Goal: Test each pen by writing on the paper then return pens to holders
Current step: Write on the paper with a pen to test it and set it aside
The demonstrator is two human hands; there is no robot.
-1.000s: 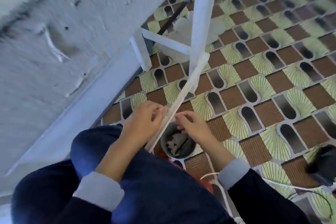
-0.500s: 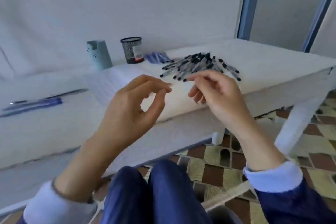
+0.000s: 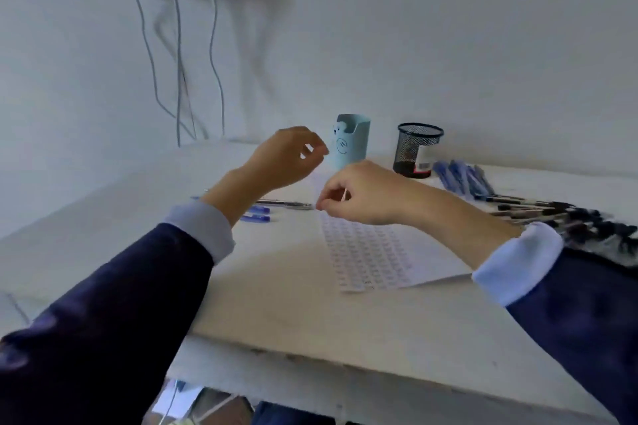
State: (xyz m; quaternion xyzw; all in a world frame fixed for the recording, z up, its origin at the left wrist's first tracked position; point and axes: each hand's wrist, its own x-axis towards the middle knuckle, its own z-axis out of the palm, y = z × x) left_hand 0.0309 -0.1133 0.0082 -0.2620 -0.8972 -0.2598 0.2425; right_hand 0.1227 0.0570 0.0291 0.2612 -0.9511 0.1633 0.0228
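Note:
My left hand hovers above the table with its fingers loosely curled, a gap between thumb and forefinger, holding nothing. My right hand is over the top of the written-on paper, fingertips pinched together. A thin pale line shows at its fingers, and I cannot tell whether it is an object. Behind the hands stand a light blue holder and a black mesh holder. Black-capped pens lie heaped at the right, blue pens beside the mesh holder, and more blue pens under my left wrist.
A single dark pen lies left of the paper. The white table has its front edge close to me. Cables hang down the wall at the back left. Floor shows below the table edge.
The view swung up from the floor and a bin under the table to the tabletop. Both hands rose and moved forward over the paper.

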